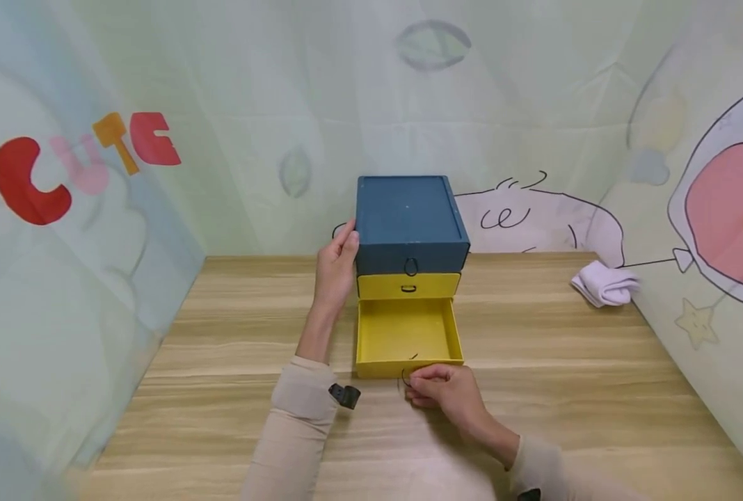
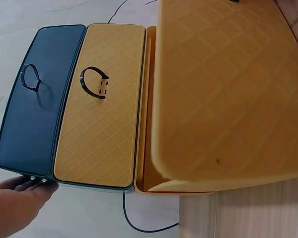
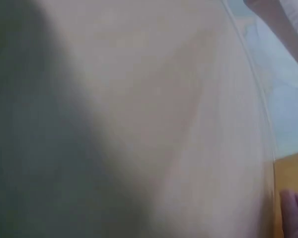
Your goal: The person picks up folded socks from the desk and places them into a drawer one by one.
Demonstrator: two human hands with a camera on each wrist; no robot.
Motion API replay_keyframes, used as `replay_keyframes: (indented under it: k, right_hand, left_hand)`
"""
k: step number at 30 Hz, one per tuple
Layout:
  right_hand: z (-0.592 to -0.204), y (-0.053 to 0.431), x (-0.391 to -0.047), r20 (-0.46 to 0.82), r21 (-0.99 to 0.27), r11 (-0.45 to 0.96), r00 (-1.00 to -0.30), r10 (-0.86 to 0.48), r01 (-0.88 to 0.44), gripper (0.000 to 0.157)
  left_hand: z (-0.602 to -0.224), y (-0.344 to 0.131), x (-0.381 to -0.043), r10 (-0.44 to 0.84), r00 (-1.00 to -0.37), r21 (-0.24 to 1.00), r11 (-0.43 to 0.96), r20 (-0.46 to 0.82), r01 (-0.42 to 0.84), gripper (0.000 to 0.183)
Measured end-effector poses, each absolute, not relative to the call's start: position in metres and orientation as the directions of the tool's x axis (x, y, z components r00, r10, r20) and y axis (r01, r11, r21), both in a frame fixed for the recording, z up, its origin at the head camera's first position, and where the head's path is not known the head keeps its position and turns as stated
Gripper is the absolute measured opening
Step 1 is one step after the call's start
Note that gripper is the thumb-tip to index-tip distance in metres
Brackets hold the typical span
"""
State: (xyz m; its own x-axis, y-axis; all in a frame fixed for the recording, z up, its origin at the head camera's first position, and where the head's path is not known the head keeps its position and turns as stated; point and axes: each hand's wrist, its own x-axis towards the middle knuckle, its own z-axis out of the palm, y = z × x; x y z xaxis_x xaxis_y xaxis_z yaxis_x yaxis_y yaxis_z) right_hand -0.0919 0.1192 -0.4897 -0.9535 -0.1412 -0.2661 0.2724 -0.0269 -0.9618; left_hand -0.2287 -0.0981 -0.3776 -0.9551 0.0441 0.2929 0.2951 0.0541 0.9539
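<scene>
A small drawer cabinet has a blue upper section [image 1: 407, 209], a closed yellow drawer [image 1: 378, 286] in the middle and a yellow bottom drawer [image 1: 405, 330] pulled out, with nothing inside it. My left hand [image 1: 334, 275] presses against the left side of the blue section, its fingers along that side in the left wrist view. With thumb and fingers, my right hand [image 1: 449, 396] pinches the thin black loop handle [image 1: 403, 377] on the bottom drawer's front. Black loops also show on the blue front [image 2: 32, 109] and the middle yellow front [image 2: 102, 144]. Mostly sleeve fills the right wrist view.
The cabinet stands on a wood-grain table [image 1: 246, 327], near its back edge. A folded pale lilac cloth [image 1: 606, 284] lies at the back right. Printed curtains [image 1: 234, 153] hang behind and along both sides.
</scene>
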Motion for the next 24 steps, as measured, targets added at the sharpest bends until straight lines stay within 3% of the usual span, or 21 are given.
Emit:
replay_keyframes:
  k: [8,11,15,19,24]
  right_hand:
    - [-0.460,0.178,-0.093,-0.261,-0.965,0.070,-0.944,-0.202,0.252,0.040]
    - [-0.447,0.219,-0.111,-0.219,-0.976,0.046,-0.960,-0.172,0.215,0.035]
    - [-0.431,0.284,-0.146,-0.089,-0.992,-0.086,-0.991,-0.096,0.097,0.015]
    - [-0.419,0.345,-0.175,0.011,-0.973,-0.228,-1.000,0.009,-0.012,0.017]
    - [-0.411,0.401,-0.196,-0.179,-0.943,-0.319,-0.954,0.239,0.097,0.016]
  left_hand:
    - [-0.375,-0.097,-0.227,0.054,-0.960,0.960,0.045,0.274,0.277,0.054]
    - [-0.379,-0.098,-0.230,0.047,-0.957,0.957,0.043,0.286,0.288,0.055]
    - [-0.378,-0.100,-0.230,0.050,-0.958,0.958,0.039,0.284,0.286,0.054]
    - [-0.372,-0.101,-0.226,0.057,-0.964,0.964,0.035,0.260,0.262,0.051]
    - [-0.354,-0.099,-0.213,0.059,-0.969,0.970,0.037,0.238,0.241,0.050]
